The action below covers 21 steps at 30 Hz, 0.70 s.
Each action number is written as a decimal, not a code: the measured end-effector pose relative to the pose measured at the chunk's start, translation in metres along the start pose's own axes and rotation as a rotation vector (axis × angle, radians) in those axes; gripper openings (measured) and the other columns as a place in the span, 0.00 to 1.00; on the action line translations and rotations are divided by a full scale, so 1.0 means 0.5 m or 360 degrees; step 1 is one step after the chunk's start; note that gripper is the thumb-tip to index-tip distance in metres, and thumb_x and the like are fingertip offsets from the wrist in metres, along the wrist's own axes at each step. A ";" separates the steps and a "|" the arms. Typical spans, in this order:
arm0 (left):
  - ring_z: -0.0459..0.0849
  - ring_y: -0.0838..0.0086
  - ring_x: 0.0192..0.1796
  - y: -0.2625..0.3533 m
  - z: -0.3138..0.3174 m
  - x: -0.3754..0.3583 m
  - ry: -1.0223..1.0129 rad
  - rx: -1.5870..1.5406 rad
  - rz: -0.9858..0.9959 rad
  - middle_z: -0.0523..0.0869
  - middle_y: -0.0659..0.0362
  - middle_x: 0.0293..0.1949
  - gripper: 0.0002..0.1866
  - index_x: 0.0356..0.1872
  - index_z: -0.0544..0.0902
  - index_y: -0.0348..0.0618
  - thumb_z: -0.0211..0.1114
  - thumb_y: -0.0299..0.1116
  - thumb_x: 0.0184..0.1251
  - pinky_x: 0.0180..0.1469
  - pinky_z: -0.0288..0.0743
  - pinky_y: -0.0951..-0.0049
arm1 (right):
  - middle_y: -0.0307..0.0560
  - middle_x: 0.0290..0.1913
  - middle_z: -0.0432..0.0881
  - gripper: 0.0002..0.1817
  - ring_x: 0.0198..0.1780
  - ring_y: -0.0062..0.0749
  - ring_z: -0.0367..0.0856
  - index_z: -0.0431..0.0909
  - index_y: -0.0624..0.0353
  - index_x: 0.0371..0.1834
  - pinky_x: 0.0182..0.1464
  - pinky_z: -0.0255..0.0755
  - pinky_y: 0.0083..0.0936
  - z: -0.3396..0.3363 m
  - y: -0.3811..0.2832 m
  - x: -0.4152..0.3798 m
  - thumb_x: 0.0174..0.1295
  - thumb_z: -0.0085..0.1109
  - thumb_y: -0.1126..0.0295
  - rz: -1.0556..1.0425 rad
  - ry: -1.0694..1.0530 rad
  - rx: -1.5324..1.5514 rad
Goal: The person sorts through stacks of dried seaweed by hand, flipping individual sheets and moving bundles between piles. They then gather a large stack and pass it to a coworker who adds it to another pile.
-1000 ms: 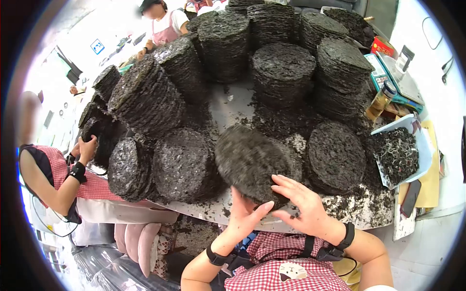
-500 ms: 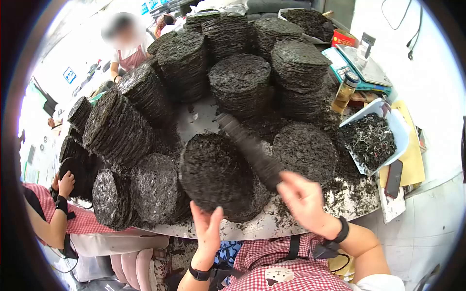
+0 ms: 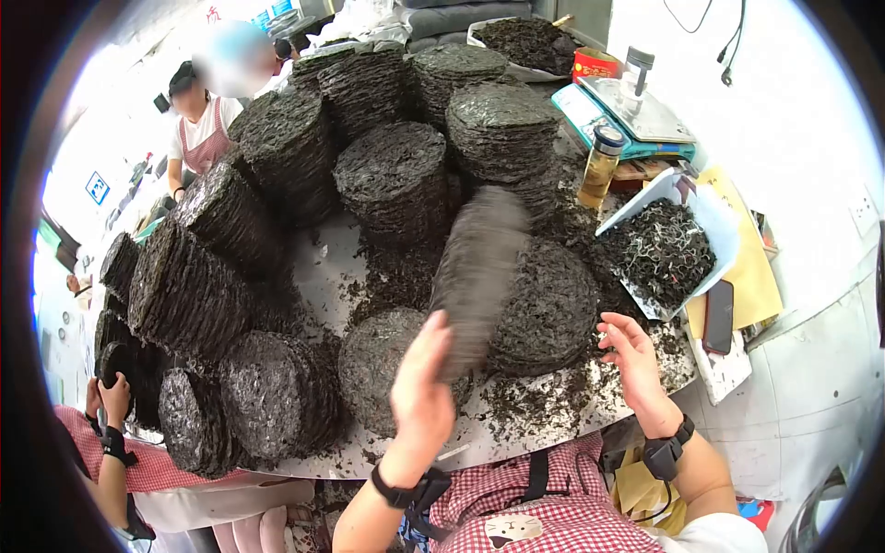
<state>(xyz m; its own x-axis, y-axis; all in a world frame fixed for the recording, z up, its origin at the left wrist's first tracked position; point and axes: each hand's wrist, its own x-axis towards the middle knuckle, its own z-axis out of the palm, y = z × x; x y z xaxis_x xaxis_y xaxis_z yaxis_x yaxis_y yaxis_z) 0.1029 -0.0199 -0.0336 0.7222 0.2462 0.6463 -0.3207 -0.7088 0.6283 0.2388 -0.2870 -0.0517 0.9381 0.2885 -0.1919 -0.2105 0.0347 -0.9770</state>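
Pale table [image 3: 321, 269], dark stacks [image 3: 392, 189] behind; left hand [image 3: 423, 398] grasps blurred bundle [image 3: 481, 276] upright, seemingly clearing neighbours; my right hand [image 3: 634, 358] empty, open.

Wears a red-and-white checked apron [image 3: 581, 488] with a white, dark-nosed animal-face patch [image 3: 513, 528]. Right of the patch, a white sleeve [image 3: 728, 536] and thin dark cable [image 3: 666, 505]; above it, a black strap [image 3: 537, 476]. At both wrists, black bands [image 3: 683, 431] with blocky dark modules [image 3: 662, 459].

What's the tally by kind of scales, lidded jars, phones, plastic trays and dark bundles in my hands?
Scale: 1
Lidded jars: 2
Phone: 1
Plastic tray: 1
Dark bundle in your left hand: 1
Total: 6
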 end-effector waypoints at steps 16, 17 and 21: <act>0.64 0.51 0.68 0.051 -0.114 -0.127 -0.0171 0.0742 -0.0500 0.72 0.51 0.56 0.16 0.47 0.75 0.44 0.65 0.21 0.58 0.74 0.44 0.41 | 0.49 0.70 0.67 0.24 0.72 0.50 0.57 0.75 0.52 0.62 0.75 0.42 0.57 0.056 -0.003 -0.007 0.61 0.62 0.66 -0.1430 -0.0139 -0.1955; 0.70 0.55 0.57 0.030 -0.131 -0.167 -0.0060 0.0721 -0.0556 0.72 0.54 0.44 0.14 0.37 0.71 0.43 0.66 0.20 0.52 0.72 0.48 0.43 | 0.50 0.70 0.66 0.25 0.73 0.51 0.56 0.74 0.55 0.63 0.75 0.41 0.57 0.071 0.000 -0.018 0.61 0.61 0.67 -0.1503 -0.0162 -0.1834; 0.70 0.57 0.47 0.020 -0.164 -0.240 0.0069 0.0700 -0.0900 0.71 0.52 0.40 0.15 0.40 0.69 0.41 0.59 0.17 0.51 0.64 0.60 0.51 | 0.46 0.65 0.74 0.28 0.68 0.44 0.68 0.74 0.54 0.62 0.75 0.52 0.50 0.164 0.007 -0.055 0.58 0.66 0.61 -0.1820 -0.0943 -0.1489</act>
<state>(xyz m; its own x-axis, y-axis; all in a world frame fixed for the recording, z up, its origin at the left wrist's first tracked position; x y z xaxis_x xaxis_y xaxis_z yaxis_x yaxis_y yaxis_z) -0.0372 -0.0025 -0.0691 0.6769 0.6742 0.2955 0.3788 -0.6633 0.6454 0.1896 -0.2163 -0.0423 0.1944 0.8472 0.4944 0.9444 -0.0254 -0.3277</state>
